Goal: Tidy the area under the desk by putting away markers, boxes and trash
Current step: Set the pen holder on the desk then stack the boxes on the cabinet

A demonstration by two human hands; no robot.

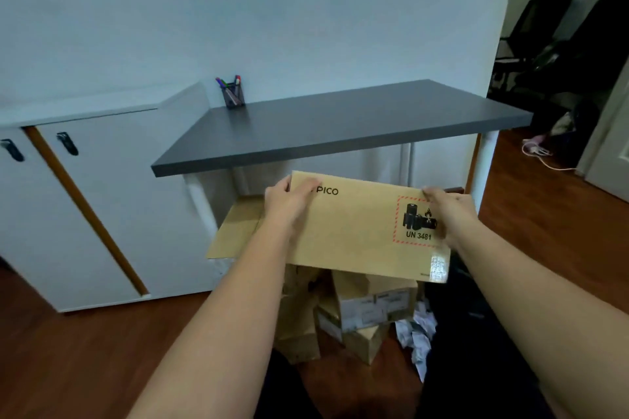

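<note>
I hold a brown cardboard box (360, 231) printed "PICO" with a red-bordered battery label, raised in front of the dark grey desk (340, 126). My left hand (289, 204) grips its left end, fingers curled over the top edge. My right hand (449, 214) grips the right end over the label. Below the box, on the wooden floor, lie several smaller cardboard boxes (360, 309) and crumpled white paper trash (415, 337). An open cardboard flap (235, 231) shows behind my left forearm. A mesh pen holder (233, 95) with coloured markers stands on the desk's back left corner.
A white cabinet (102, 201) with black handles stands left of the desk against the wall. At the right, a doorway opens onto dark chairs (551, 44) and a white cable (541, 153) on the floor. My dark-clothed legs (476, 350) fill the lower frame.
</note>
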